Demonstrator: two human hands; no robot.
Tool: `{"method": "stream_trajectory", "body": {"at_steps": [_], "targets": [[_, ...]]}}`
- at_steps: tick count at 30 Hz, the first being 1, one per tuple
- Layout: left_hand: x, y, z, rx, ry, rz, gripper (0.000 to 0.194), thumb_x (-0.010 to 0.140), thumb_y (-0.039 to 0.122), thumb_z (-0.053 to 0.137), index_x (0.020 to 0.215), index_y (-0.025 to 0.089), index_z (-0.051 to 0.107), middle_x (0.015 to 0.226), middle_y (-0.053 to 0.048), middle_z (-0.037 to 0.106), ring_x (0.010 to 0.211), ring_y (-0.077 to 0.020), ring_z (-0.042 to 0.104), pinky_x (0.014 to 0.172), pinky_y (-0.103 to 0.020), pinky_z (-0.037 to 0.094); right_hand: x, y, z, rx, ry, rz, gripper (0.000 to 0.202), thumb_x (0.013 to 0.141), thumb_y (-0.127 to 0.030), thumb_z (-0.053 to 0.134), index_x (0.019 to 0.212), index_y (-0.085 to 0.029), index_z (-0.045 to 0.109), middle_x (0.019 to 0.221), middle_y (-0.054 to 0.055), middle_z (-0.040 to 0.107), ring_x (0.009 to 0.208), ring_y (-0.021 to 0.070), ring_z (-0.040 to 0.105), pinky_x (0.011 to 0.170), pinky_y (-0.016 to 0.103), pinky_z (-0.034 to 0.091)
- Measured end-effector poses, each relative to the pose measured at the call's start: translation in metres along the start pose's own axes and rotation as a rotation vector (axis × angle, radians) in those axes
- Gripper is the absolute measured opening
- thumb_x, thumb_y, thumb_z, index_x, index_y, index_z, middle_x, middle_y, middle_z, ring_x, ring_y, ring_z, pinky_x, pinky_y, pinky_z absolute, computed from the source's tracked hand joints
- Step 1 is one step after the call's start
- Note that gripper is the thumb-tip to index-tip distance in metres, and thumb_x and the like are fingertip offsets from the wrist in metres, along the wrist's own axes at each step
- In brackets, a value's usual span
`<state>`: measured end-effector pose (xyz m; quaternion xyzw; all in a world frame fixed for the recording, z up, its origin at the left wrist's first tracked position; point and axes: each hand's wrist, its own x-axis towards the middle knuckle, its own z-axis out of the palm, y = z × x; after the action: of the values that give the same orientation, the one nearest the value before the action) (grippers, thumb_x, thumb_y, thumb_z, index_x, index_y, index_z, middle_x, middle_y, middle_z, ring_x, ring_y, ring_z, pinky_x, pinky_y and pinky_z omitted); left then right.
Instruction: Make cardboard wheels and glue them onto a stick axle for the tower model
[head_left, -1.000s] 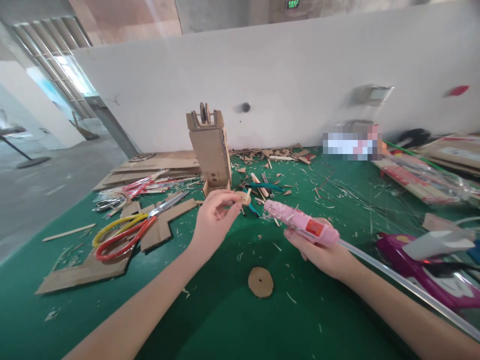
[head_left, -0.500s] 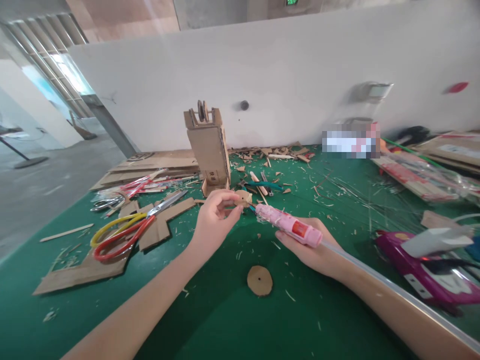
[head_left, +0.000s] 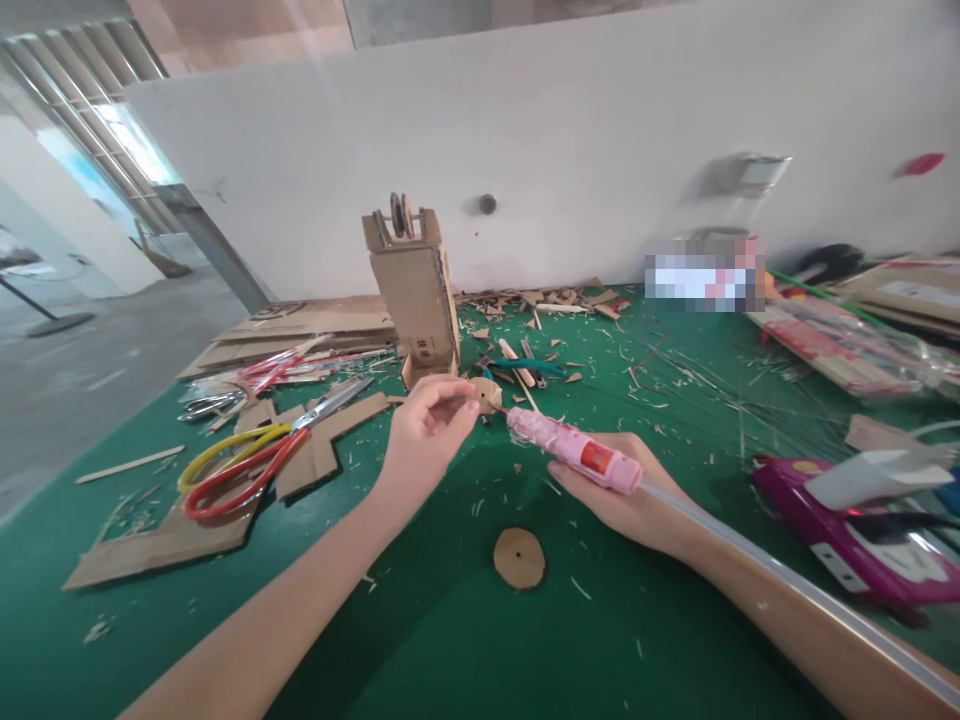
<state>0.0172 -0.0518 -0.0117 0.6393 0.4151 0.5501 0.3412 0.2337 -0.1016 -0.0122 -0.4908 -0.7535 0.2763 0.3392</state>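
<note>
Between its thumb and fingers, my left hand (head_left: pixel 431 425) pinches a small cardboard disc (head_left: pixel 487 396) by its left edge. My right hand (head_left: pixel 619 495) is wrapped round a pink glue gun (head_left: pixel 570 447), whose tip points left and is at the disc's right edge. A clear glue stick runs from the gun's rear along my right forearm. Below the hands, a second cardboard disc (head_left: pixel 519 558) with a centre hole lies flat on the green table (head_left: pixel 420 630). Behind my left hand stands a tall cardboard structure (head_left: pixel 415 300) with small wheels at its top.
Red-and-yellow scissors (head_left: pixel 247 470) lie on cardboard scraps (head_left: pixel 161 545) at the left. Teal-handled pliers (head_left: pixel 529 368) and a cutter lie beyond the hands. A purple power strip (head_left: pixel 814 530) is at the right. A white panel (head_left: pixel 570 150) stands behind the table.
The disc has turned in my left fingers, showing more of its face. My left hand and the glue gun have shifted slightly left in view, and the view itself has tilted a little.
</note>
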Motion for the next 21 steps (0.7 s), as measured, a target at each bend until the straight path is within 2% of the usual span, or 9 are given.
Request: {"method": "stream_trajectory", "body": {"at_steps": [4,10,21], "targets": [[0.0000,0.0004,-0.0009,0.036,0.036,-0.085,0.018,0.079,0.032,0.066,0.087,0.017,0.067,0.102,-0.007,0.065,0.093,-0.0190,0.064,0.084,-0.034,0.054,0.0002,0.0018,0.0018,0.005,-0.024,-0.027,0.036,0.086,-0.038,0.053,0.060,-0.021,0.035,0.054,-0.005,0.037,0.048,0.0086,0.033,0.041,0.023,0.026],[-0.0006,0.0008,0.0007,-0.079,0.036,-0.241,0.025,0.076,0.035,0.069,0.092,0.016,0.064,0.093,-0.005,0.069,0.077,-0.0155,0.065,0.075,-0.032,0.055,0.0000,0.0023,0.0019,-0.009,-0.001,-0.028,0.038,0.087,-0.038,0.053,0.059,-0.021,0.033,0.052,-0.005,0.035,0.046,0.0081,0.031,0.039,0.022,0.024],[-0.0015,0.0045,0.0012,-0.102,-0.001,-0.211,0.022,0.080,0.032,0.066,0.096,0.016,0.062,0.103,-0.007,0.066,0.082,-0.0153,0.065,0.072,-0.029,0.055,0.0010,0.0010,0.0018,-0.014,-0.011,-0.035,0.038,0.086,-0.037,0.053,0.058,-0.021,0.032,0.052,-0.005,0.033,0.045,0.0078,0.030,0.039,0.022,0.023]]}}
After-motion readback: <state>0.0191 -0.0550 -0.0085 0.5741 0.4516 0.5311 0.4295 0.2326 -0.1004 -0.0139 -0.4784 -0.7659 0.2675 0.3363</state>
